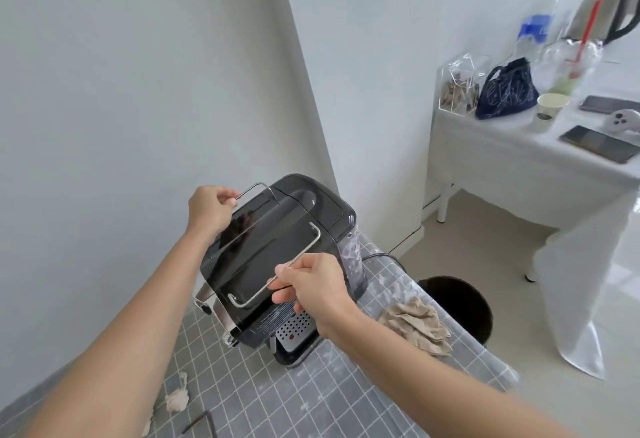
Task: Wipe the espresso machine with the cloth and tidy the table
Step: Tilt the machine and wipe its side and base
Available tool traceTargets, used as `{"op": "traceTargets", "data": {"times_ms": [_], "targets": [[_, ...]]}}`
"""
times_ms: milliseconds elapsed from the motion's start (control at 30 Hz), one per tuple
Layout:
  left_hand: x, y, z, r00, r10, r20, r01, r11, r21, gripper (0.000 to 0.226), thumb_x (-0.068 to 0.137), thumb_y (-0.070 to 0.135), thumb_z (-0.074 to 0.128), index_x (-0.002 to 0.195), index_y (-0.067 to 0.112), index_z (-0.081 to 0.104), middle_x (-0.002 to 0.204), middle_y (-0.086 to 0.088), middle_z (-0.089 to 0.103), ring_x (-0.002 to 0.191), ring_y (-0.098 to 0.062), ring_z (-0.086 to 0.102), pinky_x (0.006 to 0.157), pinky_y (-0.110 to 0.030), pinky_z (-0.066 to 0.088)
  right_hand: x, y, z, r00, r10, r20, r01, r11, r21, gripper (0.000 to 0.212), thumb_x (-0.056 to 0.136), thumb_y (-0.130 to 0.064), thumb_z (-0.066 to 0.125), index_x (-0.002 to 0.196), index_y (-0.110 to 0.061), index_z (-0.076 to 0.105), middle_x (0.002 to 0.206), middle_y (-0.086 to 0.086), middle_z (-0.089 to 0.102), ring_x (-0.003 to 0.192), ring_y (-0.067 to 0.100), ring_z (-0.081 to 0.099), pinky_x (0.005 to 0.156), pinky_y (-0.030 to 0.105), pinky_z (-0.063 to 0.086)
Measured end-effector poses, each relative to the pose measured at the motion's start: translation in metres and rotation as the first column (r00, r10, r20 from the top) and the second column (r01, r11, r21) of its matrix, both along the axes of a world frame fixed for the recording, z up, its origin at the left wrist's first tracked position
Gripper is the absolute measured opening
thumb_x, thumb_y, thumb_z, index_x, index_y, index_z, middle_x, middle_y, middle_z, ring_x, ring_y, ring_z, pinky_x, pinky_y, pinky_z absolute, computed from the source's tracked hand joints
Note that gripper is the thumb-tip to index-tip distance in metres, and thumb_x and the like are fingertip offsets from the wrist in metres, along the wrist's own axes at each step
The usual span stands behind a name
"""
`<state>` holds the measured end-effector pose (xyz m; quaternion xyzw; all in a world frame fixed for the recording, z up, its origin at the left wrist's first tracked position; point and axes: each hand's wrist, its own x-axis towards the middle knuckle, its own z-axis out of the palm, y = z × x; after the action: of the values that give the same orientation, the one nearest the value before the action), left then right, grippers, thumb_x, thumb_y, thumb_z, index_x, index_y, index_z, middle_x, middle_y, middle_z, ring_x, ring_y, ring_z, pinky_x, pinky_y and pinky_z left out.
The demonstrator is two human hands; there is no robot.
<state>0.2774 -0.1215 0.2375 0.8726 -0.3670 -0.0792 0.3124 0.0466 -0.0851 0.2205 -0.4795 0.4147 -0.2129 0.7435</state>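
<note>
On a grey grid-patterned table (277,399) by a white wall, the espresso machine (277,257) stands with a wire rail (277,275) above its top, pinched by the left hand (209,210) and right hand (311,285), the crumpled cloth (415,326) lying just right.

My right hand (313,285) hides part of the black espresso machine (277,257) front. The round dark bin (460,306) is half hidden behind the grey checked table (311,396). The steel kettle (609,4) is cut off by the right edge.
</note>
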Motion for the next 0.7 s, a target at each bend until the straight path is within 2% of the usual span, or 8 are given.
{"op": "traceTargets", "data": {"times_ms": [233,300,400,467,533,600,667,700], "targets": [[-0.005,0.005,-0.006,0.994,-0.037,0.099,0.035,0.999,0.017,0.02,0.09,0.005,0.055,0.104,0.01,0.069,0.101,-0.014,0.07,0.091,-0.026,0.062,0.086,-0.028,0.044,-0.015,-0.002,-0.008,0.993,0.113,-0.025,-0.116,0.985,-0.126,0.02,0.098,-0.021,0.055,0.1,-0.005,0.068,0.092,0.002,0.078,0.063,0.012,0.071,0.048,0.018,0.05],[-0.014,0.006,-0.007,0.983,-0.06,0.172,0.048,0.996,0.072,0.025,0.091,0.011,0.055,0.115,0.009,0.063,0.112,-0.017,0.064,0.102,-0.031,0.061,0.095,-0.035,0.043,-0.028,-0.003,-0.02,0.984,0.174,-0.019,-0.175,0.976,-0.127,0.021,0.098,-0.023,0.056,0.101,-0.008,0.069,0.094,0.003,0.078,0.069,0.012,0.072,0.053,0.018,0.051],[-0.046,0.006,-0.008,0.944,-0.148,0.295,0.105,0.982,0.157,0.045,0.095,0.027,0.053,0.137,0.013,0.046,0.137,-0.017,0.045,0.125,-0.035,0.045,0.109,-0.047,0.029,-0.062,-0.006,-0.052,0.958,0.262,-0.119,-0.274,0.957,-0.1,0.019,0.098,-0.024,0.057,0.098,-0.01,0.069,0.092,0.004,0.078,0.078,0.018,0.075,0.062,0.024,0.057],[-0.075,0.005,-0.006,0.902,-0.278,0.331,0.233,0.957,0.17,0.047,0.097,0.032,0.047,0.142,0.017,0.042,0.143,-0.011,0.041,0.131,-0.029,0.041,0.113,-0.051,0.022,-0.09,-0.009,-0.084,0.942,0.204,-0.266,-0.242,0.963,-0.118,0.016,0.098,-0.019,0.056,0.093,-0.011,0.069,0.086,0.003,0.076,0.077,0.019,0.075,0.063,0.026,0.059],[-0.103,0.005,-0.004,0.849,-0.43,0.308,0.382,0.901,0.206,0.046,0.1,0.036,0.04,0.144,0.022,0.04,0.149,-0.008,0.036,0.139,-0.024,0.034,0.115,-0.054,0.018,-0.115,-0.015,-0.115,0.898,0.065,-0.435,-0.181,0.956,-0.23,0.02,0.096,-0.013,0.056,0.081,-0.016,0.068,0.077,0.001,0.074,0.062,0.014,0.068,0.062,0.032,0.06],[-0.124,0.002,-0.006,0.804,-0.536,0.259,0.47,0.839,0.275,0.045,0.102,0.038,0.033,0.146,0.03,0.036,0.158,-0.002,0.024,0.147,-0.02,0.02,0.118,-0.056,0.007,-0.13,-0.023,-0.139,0.873,-0.066,-0.483,-0.102,0.944,-0.313,0.025,0.094,-0.008,0.054,0.074,-0.02,0.065,0.069,-0.005,0.068,0.056,0.01,0.061,0.065,0.043,0.06],[-0.134,0.001,-0.011,0.773,-0.588,0.24,0.498,0.795,0.346,0.043,0.103,0.038,0.03,0.145,0.035,0.035,0.161,0.004,0.017,0.149,-0.016,0.009,0.116,-0.054,-0.004,-0.137,-0.027,-0.157,0.872,-0.151,-0.465,-0.051,0.918,-0.393,0.022,0.093,-0.006,0.054,0.082,-0.02,0.066,0.077,-0.013,0.065,0.072,0.014,0.064,0.08,0.044,0.057],[-0.136,0.0,-0.013,0.762,-0.601,0.243,0.507,0.786,0.355,0.042,0.103,0.038,0.03,0.145,0.037,0.036,0.161,0.006,0.017,0.15,-0.015,0.006,0.115,-0.054,-0.006,-0.139,-0.029,-0.166,0.855,-0.19,-0.483,-0.073,0.877,-0.474,0.018,0.093,-0.008,0.054,0.092,-0.018,0.07,0.091,-0.007,0.068,0.092,0.019,0.063,0.094,0.046,0.051]]}}
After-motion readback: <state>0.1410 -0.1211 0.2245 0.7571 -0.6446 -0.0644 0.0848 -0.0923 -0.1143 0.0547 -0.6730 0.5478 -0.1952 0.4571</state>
